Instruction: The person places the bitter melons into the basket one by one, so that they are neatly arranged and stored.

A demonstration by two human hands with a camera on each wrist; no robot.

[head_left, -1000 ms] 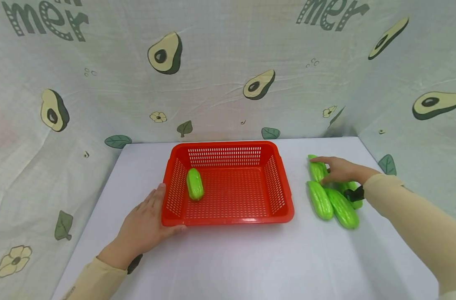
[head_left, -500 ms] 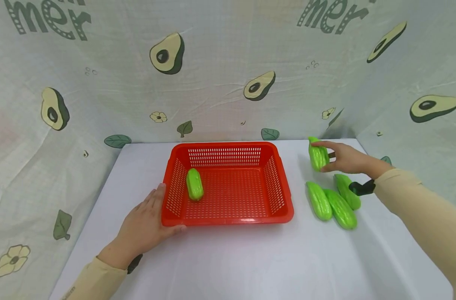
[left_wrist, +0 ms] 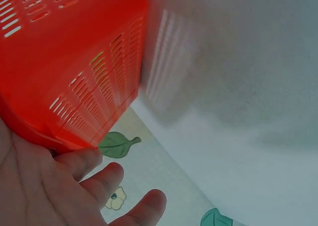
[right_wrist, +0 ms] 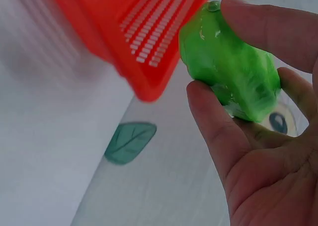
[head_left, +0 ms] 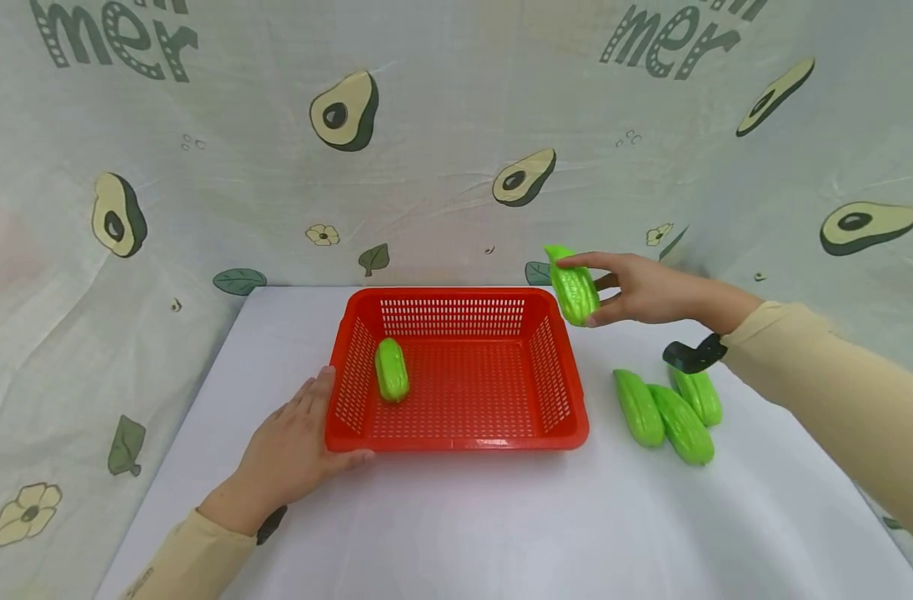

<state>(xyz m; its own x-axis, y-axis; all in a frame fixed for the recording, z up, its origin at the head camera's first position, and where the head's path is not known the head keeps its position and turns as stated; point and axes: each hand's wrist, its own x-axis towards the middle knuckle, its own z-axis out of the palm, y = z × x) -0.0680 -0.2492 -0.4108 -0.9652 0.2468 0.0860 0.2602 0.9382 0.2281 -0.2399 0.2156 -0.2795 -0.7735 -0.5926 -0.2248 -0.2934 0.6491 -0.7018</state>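
In the head view my right hand [head_left: 636, 287] pinches a bright green, ridged toy cucumber [head_left: 574, 287] between thumb and fingers, raised by the far right corner of a red plastic basket [head_left: 456, 444]. The right wrist view shows the held cucumber [right_wrist: 231, 62] close up, its blunt end towards the camera. My left hand [head_left: 287, 446] rests against the basket's near left corner, fingers extended along the side and thumb at the front. One similar cucumber [head_left: 391, 370] lies inside the basket, near its left wall.
Three more green cucumbers [head_left: 684, 425] lie together on the white table [head_left: 456, 525], right of the basket; the right wrist partly covers the farthest. A cloth printed with avocados [head_left: 345, 112] hangs behind and along both sides.
My right hand has picked up a cucumber from the group at the right, lifted it and carried it left towards the basket. The left hand and basket stay in place.
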